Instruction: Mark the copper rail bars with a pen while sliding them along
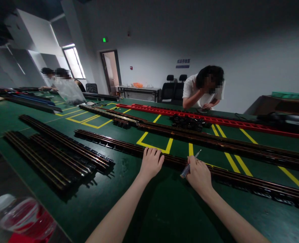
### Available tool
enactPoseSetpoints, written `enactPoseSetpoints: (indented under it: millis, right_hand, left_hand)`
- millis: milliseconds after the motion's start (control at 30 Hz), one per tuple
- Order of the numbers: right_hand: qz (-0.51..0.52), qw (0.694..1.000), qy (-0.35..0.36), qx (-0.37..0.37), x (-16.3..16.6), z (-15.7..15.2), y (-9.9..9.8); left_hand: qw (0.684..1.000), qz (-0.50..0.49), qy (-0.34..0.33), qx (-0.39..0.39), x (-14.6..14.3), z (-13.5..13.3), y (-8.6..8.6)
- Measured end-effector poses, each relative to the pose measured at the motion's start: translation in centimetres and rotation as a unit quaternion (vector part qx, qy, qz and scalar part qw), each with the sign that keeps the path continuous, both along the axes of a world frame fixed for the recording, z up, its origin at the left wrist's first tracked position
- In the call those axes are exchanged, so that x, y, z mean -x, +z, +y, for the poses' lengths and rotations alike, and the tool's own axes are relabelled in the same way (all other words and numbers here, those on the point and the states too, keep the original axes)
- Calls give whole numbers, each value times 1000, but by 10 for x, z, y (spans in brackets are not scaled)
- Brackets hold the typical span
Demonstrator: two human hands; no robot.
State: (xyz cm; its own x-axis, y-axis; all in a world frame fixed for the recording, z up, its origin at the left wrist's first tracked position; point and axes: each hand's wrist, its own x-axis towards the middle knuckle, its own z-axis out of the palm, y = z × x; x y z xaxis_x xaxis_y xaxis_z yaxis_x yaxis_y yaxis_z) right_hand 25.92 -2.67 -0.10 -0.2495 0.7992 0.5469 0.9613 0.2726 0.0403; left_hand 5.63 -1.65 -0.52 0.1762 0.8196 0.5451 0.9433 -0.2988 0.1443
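Big green worktable (pixel 164 216), matte surface w/ yellow tape lines (pixel 153 147) marking boxes and lanes. Across it, several long dark rails; nearest one, the front rail (pixel 240 180), runs left to right just beyond both hands — black segmented body w/ thin coppery strips along the top, glossy where light hits. More rails of same build behind, plus a long red rail (pixel 215 120) farther back (flat, ladder-like cutouts). Shorter stack of dark rails (pixel 58 152) lying at left, well apart from hands. Co-worker in white shirt (pixel 189 89) bent over far side; two more people at far left. Clear plastic bottle (pixel 20 216) w/ red label and white cap at bottom left edge, lying near table corner.

Left hand (pixel 151 163) flat, fingers spread, pressing down on front rail, holding nothing. Right hand (pixel 198 173) closed round a small syringe (pixel 189 165) — clear slim barrel, fine needle tip pointing up and away, tip just above the rail's far edge.

Risks (judgement only): needle tip thin and rigid, likely to bend or jab if pushed sideways against the hard rail; left fingertips sit close along same rail, so a slip of right hand toward them could prick. Too firm a squeeze probably puts excess fluid on the coppery strips. Rail long and segmented, prob. shifts or flexes if left-hand pressure eases. Contents of syringe not discernible.
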Motion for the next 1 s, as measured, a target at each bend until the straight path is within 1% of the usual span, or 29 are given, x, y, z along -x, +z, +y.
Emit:
enactPoseSetpoints:
  millis: [233, 400, 600, 833, 1000]
  right_hand:
    - [3, 1000, 17, -1, -2, 0, -2]
    - [3, 1000, 15, -11, -3, 1, -4]
    - [12, 1000, 12, 10, -2, 0, -1]
    - [1, 1000, -1, 25, 0, 0, 3]
    - [18, 999, 4, 37, 0, -1, 3]
  left_hand:
    - [1000, -4, 1, 6, 0, 0, 1]
    - [1000, -8, -2, 13, -1, -1, 2]
    - [1000, -13, -5, 6, 0, -1, 0]
    - [1000, -2, -2, 11, -1, -2, 2]
    - [1000, -3, -4, 9, 0, -1, 2]
